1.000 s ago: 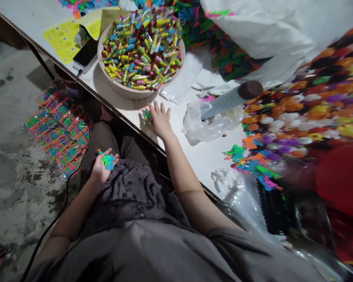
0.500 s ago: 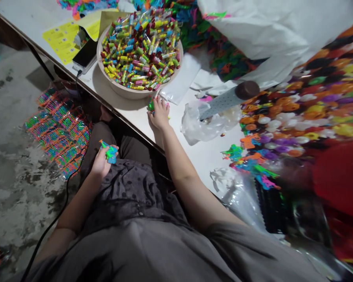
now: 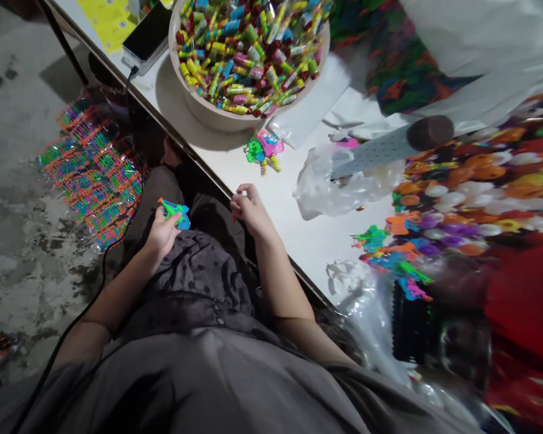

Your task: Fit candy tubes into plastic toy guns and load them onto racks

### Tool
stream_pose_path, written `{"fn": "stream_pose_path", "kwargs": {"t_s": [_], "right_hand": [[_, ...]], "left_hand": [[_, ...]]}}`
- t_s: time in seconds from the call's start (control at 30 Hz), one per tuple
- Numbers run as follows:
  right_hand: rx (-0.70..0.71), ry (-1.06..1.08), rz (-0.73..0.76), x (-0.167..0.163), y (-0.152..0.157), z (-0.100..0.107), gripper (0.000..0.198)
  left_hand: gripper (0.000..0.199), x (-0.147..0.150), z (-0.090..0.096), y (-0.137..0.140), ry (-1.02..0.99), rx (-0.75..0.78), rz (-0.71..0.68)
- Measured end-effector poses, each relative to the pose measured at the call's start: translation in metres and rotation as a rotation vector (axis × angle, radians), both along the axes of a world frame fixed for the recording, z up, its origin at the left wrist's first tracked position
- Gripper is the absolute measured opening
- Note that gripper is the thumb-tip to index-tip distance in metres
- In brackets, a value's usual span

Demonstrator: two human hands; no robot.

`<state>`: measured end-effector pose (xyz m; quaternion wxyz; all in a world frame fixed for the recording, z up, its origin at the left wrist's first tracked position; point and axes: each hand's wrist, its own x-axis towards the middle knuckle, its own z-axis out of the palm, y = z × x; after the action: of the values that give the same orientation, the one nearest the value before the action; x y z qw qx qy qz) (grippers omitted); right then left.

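Note:
My left hand is closed around a few small flat plastic toys in blue, green and orange, held over my lap. At the table's front edge, my right hand has its fingers curled in. A small white bit shows at its fingertips, but I cannot make out what it is. Beyond that hand, a little pile of pink, green and yellow plastic toys lies on the white table, just in front of a round basin heaped with wrapped, colourful tube-shaped pieces.
A phone with a cable lies left of the basin. Right of my hand stand a crumpled clear bag and a dotted cylinder. Mixed plastic toys cover the right side. Packed bags of toys lie on the floor.
My right hand has drawn back from the toy pile by the basin towards the table edge, its fingers now curled. My left hand still holds its toys. The view has shifted.

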<state>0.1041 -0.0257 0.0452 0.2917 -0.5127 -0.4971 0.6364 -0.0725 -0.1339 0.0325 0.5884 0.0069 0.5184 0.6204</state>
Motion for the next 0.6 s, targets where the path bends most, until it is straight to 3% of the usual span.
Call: {"fn": "stream_pose_path", "kwargs": {"t_s": [0.07, 0.2, 0.4, 0.6], "right_hand": [[-0.09, 0.13, 0.116, -0.009, -0.024, 0.001, 0.028], [-0.017, 0.154, 0.172, -0.023, -0.046, 0.003, 0.034], [-0.012, 0.146, 0.075, -0.032, -0.048, 0.001, 0.045], [-0.029, 0.145, 0.019, -0.033, -0.052, -0.003, 0.042]], "left_hand": [[0.039, 0.005, 0.002, 0.002, 0.027, 0.008, -0.037], [0.039, 0.012, 0.011, 0.006, 0.101, 0.024, -0.072], [0.037, 0.018, 0.017, 0.008, 0.158, 0.059, -0.06], [0.036, 0.018, 0.011, 0.006, 0.208, 0.079, -0.065]]}}
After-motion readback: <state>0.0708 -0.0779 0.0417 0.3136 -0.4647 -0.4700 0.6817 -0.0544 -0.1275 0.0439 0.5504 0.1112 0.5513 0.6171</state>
